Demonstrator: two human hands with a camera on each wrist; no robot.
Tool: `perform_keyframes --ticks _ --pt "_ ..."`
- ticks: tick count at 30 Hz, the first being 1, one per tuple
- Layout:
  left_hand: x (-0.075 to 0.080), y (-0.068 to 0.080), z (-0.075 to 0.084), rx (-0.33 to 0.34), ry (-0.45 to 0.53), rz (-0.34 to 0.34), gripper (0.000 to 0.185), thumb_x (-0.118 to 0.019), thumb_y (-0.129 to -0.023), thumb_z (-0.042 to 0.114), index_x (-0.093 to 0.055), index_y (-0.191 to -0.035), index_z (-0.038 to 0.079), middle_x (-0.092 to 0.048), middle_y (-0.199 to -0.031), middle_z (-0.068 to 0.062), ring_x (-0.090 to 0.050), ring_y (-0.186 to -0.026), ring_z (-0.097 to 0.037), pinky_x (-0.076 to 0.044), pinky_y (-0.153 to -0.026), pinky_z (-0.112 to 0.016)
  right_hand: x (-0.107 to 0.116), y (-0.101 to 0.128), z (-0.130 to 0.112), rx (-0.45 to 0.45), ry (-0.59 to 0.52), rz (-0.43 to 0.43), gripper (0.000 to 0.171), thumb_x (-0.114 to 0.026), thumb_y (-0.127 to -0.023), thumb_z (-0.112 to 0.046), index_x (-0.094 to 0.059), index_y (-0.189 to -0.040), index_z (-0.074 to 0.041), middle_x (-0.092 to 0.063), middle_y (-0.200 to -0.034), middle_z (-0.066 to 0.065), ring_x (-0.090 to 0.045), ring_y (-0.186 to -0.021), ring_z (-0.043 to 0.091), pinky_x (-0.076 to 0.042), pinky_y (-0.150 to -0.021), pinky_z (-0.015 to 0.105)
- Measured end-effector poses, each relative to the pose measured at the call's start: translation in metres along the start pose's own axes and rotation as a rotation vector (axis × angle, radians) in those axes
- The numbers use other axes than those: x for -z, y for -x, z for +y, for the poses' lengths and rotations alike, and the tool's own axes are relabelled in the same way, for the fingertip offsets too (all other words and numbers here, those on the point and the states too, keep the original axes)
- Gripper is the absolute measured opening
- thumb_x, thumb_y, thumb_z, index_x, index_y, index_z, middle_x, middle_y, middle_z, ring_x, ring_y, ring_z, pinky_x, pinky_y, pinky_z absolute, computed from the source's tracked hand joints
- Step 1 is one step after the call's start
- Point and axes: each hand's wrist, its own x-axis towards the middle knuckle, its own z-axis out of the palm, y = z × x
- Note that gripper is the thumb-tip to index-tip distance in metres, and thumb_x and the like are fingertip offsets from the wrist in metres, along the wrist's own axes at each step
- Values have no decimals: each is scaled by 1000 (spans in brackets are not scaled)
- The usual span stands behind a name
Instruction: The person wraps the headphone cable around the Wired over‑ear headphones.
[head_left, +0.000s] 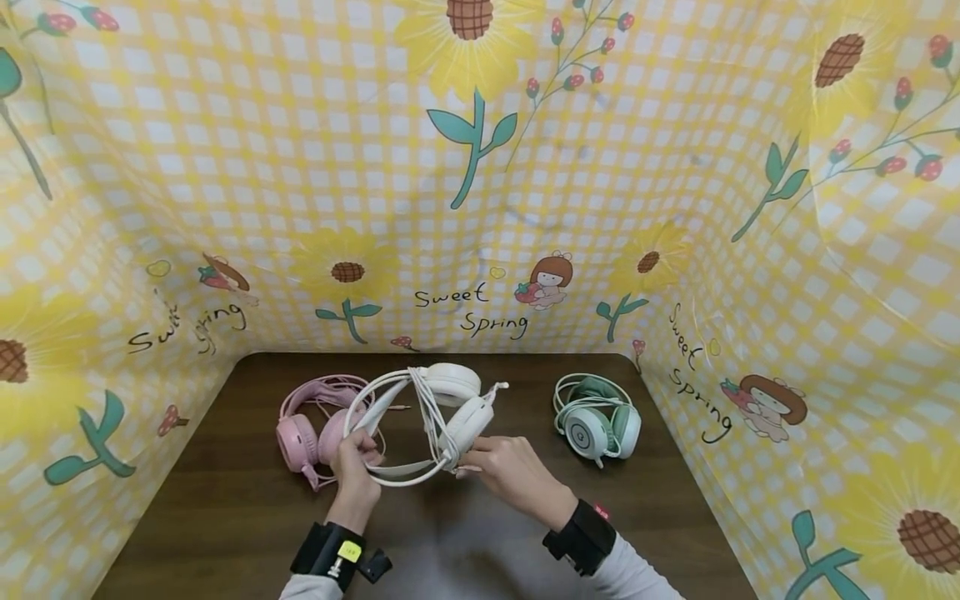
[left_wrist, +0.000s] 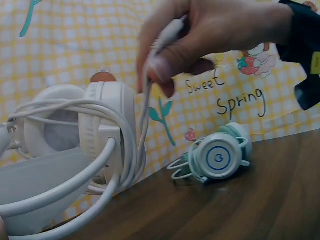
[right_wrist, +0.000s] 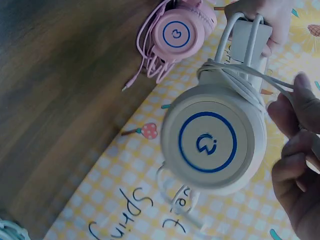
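A white headset [head_left: 457, 400] hangs above the dark wooden table [head_left: 225, 508], its cable wound round the band and ear cups. My left hand [head_left: 358, 457] grips the headband at the near left; it also shows at the top of the right wrist view, left hand [right_wrist: 260, 15]. My right hand [head_left: 483, 458] pinches the white cable [left_wrist: 145, 95] just beside the near ear cup [right_wrist: 210, 142], which bears a blue ring. The right hand [left_wrist: 200, 35] fills the top of the left wrist view, with the headset [left_wrist: 95, 135] below it.
A pink headset [head_left: 303, 425] lies on the table to the left, its cable loose around it. A mint green headset [head_left: 600, 421] lies to the right. Yellow checked cloth [head_left: 480, 208] with sunflowers walls the table at the back and both sides.
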Motion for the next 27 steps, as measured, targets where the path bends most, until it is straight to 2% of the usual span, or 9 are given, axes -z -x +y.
perform_keyframes --ticks 3,6,10,13,16,21,25,27 --pt "0 2 -6 -20 -68 -8 26 -45 -72 -7 -45 -54 11 -38 -52 7 -31 -41 -5 -28 -39 -18 0 -2 1 -27 -69 -24 5 -77 -85 -21 -74 -87 -18 -64 -83 -10 -63 -74 4 -50 -61 20" --pt "2 4 -10 -23 -111 -26 24 -46 -71 -7 -48 -56 10 -41 -53 6 -30 -41 -5 -28 -40 -18 -2 -5 4 -56 -158 -7 6 -79 -83 -12 -75 -87 -15 -65 -85 -8 -63 -76 2 -50 -65 16" --pt "3 8 -13 31 -142 -83 22 -45 -72 -7 -55 -60 8 -40 -52 6 -30 -42 -4 -27 -40 -16 -4 -7 9 -55 -224 52 11 -82 -78 -5 -75 -85 -11 -64 -87 -4 -62 -78 4 -50 -68 16" --pt "4 9 -14 73 -142 -127 22 -42 -74 -7 -57 -63 6 -37 -50 7 -30 -41 -3 -26 -39 -15 -5 -9 13 -3 -186 65 14 -83 -77 -6 -75 -87 -11 -58 -94 0 -58 -79 6 -50 -67 16" --pt "4 8 -14 114 -127 -183 20 -40 -74 -7 -55 -66 4 -35 -50 8 -28 -41 -2 -25 -39 -14 -7 -12 19 90 -123 63 12 -80 -81 -7 -73 -88 -12 -53 -100 4 -54 -83 8 -49 -70 17" --pt "6 5 -12 225 -86 -300 17 -34 -75 -7 -49 -76 1 -30 -50 10 -25 -39 0 -21 -38 -12 -9 -16 24 219 -54 72 8 -75 -85 -6 -75 -90 -13 -57 -110 10 -54 -92 15 -48 -78 23" --pt "9 3 -11 281 -97 -347 19 -32 -74 -7 -49 -81 -2 -27 -49 11 -24 -39 2 -19 -39 -11 -12 -11 24 258 28 76 6 -78 -84 -18 -78 -90 -18 -62 -104 3 -55 -91 18 -48 -82 28" --pt "13 2 -12 301 -112 -359 21 -31 -74 -7 -51 -79 -2 -27 -49 11 -25 -39 2 -19 -39 -10 -13 -6 22 276 61 59 10 -78 -84 -26 -79 -92 -20 -64 -98 -2 -55 -92 16 -48 -85 29"
